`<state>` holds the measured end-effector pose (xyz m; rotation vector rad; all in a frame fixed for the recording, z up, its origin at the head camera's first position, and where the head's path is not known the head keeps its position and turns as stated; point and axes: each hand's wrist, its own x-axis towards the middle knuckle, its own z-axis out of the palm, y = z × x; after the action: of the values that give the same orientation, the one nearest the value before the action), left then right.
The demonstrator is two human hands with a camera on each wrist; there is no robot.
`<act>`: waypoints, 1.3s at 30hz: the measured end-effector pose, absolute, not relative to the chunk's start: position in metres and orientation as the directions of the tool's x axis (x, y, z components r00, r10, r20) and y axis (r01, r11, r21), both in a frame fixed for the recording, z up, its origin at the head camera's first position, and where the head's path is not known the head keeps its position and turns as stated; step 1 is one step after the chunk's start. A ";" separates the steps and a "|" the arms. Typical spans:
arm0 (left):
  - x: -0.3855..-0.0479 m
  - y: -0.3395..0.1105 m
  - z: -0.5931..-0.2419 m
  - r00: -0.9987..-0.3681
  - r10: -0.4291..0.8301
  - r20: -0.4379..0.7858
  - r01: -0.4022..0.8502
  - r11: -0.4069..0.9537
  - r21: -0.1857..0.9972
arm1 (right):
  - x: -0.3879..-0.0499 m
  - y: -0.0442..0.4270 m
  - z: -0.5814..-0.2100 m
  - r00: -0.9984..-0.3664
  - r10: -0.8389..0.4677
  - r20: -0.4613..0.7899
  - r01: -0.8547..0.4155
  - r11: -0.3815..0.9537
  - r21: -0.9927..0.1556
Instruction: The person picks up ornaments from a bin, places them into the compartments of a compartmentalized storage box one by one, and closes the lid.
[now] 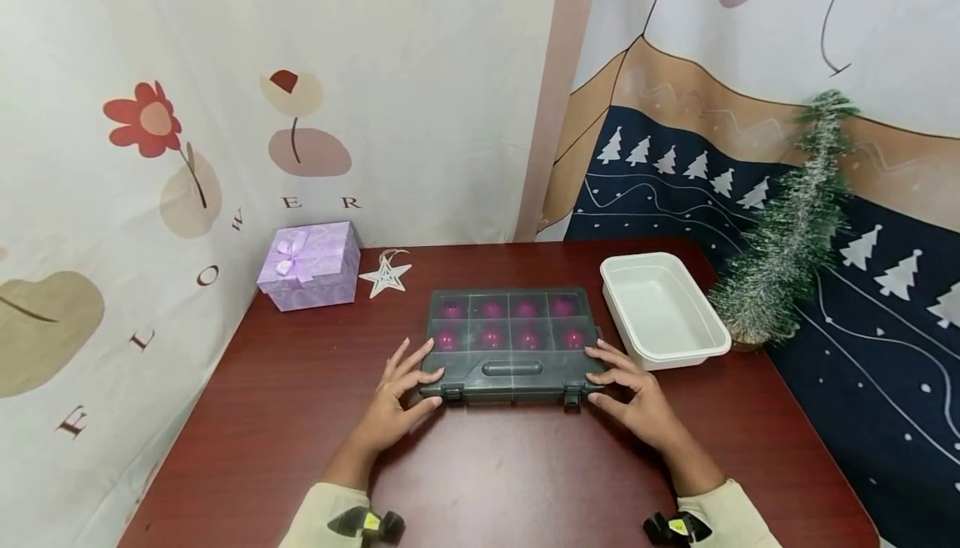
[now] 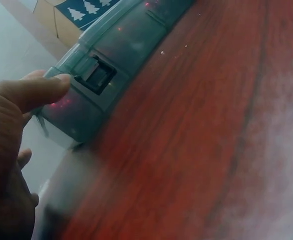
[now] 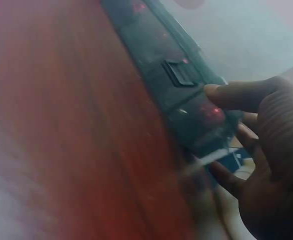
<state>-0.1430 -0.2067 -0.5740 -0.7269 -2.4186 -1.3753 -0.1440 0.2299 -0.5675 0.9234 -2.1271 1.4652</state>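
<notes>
A dark, see-through plastic organizer case (image 1: 512,339) lies flat on the table with its lid down. Round reddish-pink things show through the lid in its compartments. At the case's front left corner, my left hand (image 1: 397,394) holds it, thumb at the front edge by a latch (image 2: 96,75) and fingers along the side. My right hand (image 1: 633,394) holds the front right corner in the same way, its thumb close to the other latch (image 3: 179,74). That right latch (image 1: 573,399) sticks out from the front edge in the head view. The case's underside is hidden.
Behind the case to the left are a lilac gift box (image 1: 311,266) with a bow and a white star ornament (image 1: 386,276). A white rectangular tub (image 1: 667,358) stands close on the right. Beyond it, a small frosted Christmas tree (image 1: 787,231) leans beside the printed cloth.
</notes>
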 end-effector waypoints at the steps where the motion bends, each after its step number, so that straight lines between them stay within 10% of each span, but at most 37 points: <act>1: -0.143 -0.206 -0.574 -0.840 0.288 0.460 0.543 0.419 0.728 | -0.144 0.228 -0.569 -0.702 -0.293 0.649 -0.711 0.236 -0.662; 39: -0.147 -0.202 -0.583 -0.794 0.244 0.557 0.602 0.446 0.663 | -0.144 0.214 -0.574 -0.745 -0.211 0.632 -0.666 0.245 -0.704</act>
<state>-0.1470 -0.2024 -0.5832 -0.7163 -2.3212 -1.2910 -0.1435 0.2144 -0.5743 0.8015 -2.1147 1.5081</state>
